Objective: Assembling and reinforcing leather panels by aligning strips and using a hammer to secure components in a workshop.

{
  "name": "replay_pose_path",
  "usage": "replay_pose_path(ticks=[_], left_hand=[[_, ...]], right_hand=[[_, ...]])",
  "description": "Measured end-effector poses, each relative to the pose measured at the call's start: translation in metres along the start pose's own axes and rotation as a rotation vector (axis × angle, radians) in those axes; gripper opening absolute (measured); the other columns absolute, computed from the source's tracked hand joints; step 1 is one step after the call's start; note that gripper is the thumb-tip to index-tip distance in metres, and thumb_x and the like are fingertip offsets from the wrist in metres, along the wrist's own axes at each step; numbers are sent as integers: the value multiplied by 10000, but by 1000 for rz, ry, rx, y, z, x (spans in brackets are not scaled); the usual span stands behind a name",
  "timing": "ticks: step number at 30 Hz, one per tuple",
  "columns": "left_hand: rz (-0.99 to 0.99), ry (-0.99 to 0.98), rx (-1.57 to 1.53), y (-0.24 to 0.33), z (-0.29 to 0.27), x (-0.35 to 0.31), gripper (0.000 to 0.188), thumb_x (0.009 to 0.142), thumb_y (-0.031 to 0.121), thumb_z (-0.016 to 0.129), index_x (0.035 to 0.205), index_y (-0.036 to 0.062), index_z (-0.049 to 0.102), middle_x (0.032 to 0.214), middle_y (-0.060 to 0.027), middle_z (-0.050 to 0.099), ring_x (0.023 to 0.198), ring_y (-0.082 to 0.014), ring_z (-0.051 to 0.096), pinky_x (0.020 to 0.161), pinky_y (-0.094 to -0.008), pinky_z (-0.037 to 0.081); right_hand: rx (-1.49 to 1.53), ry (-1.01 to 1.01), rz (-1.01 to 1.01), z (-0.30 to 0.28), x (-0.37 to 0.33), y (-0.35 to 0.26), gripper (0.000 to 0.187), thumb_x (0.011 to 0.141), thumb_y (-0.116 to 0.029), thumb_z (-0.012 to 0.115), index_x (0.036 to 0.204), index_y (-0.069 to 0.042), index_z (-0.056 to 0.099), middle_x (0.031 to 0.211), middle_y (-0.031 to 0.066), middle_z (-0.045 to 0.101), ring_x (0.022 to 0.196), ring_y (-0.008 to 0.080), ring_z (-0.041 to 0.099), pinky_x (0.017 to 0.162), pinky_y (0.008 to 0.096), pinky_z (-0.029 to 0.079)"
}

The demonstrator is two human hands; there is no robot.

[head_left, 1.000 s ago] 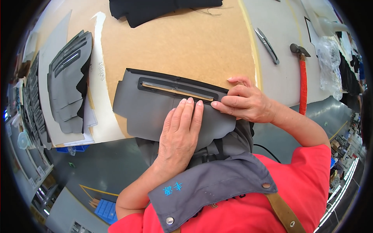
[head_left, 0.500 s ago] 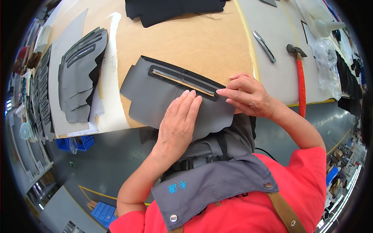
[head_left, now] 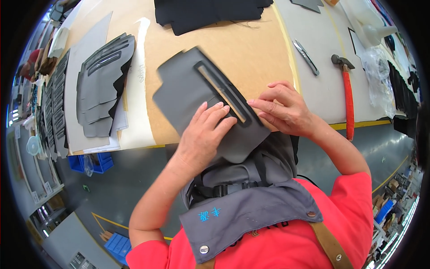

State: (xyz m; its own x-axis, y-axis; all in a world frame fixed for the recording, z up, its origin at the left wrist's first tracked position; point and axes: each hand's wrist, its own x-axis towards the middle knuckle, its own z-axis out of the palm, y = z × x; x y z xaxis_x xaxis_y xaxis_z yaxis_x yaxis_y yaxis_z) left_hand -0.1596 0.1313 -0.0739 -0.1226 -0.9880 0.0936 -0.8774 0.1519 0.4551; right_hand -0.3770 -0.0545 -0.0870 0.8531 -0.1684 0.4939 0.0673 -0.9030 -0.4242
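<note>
A grey leather-like panel [head_left: 179, 87] lies slanted on the table's front edge, its near end overhanging toward my lap. A long narrow slot [head_left: 221, 94] with a dark raised border runs along it, and the tan table top shows through. My left hand [head_left: 201, 136] rests flat on the panel, fingers slightly spread beside the slot. My right hand [head_left: 286, 110] is at the panel's right edge, index finger stretched toward it and the other fingers bent. Nothing shows between those fingers; whether the fingertips touch the edge is hard to tell.
A stack of similar grey panels [head_left: 101, 89] lies on the left. Black fabric pieces [head_left: 210, 13] are at the far side. On the right are small thread snips [head_left: 306, 57], a hammer with a red handle [head_left: 347, 98] and clear plastic wrap [head_left: 378, 76]. Blue bins [head_left: 92, 162] sit below the table.
The panel has turned clockwise, its far end swinging up and away, and is slightly blurred. My left hand has turned with it; my right hand stays near its right edge.
</note>
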Motion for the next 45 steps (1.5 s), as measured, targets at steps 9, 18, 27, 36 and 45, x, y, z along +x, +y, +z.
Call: replay_pose_path(ticks=[9,18,27,36,45], left_hand=[[-55,46,-134,-61,-64,25,406,735,-212,470,964,12,719,1124,-124,731,1215,-305,665,1103,-461,488],[-161,401,123,-78,-33,-26,514,796,-155,550,1233,57,717,1185,-94,699,1139,-300,643,1000,-414,493],[-133,328,227,-88,-24,-32,473,832,-53,641,1280,80,714,1255,-52,667,1177,-237,641,994,-377,457],[-139,304,197,-87,-24,-36,521,810,-53,636,1315,56,704,1261,-53,646,1182,-222,636,983,-363,454],[-129,265,204,-85,-30,-33,539,800,-46,653,1326,61,706,1236,-48,635,1162,-218,638,973,-355,453]], right_hand=[[-194,24,125,23,37,1,215,917,-153,763,1112,-65,740,1084,59,679,992,242,647,891,381,490],[55,-24,374,26,71,-22,124,926,-159,753,1032,-96,736,990,35,670,943,243,617,840,372,432],[44,-134,357,89,123,-17,121,909,-204,769,957,-113,705,963,29,653,951,240,612,823,385,427],[35,-164,307,92,127,-22,121,873,-143,786,932,-97,691,881,46,646,835,237,630,767,379,439],[58,-22,207,99,116,-20,204,836,-24,774,1035,-67,760,909,46,662,802,233,634,717,359,528]])
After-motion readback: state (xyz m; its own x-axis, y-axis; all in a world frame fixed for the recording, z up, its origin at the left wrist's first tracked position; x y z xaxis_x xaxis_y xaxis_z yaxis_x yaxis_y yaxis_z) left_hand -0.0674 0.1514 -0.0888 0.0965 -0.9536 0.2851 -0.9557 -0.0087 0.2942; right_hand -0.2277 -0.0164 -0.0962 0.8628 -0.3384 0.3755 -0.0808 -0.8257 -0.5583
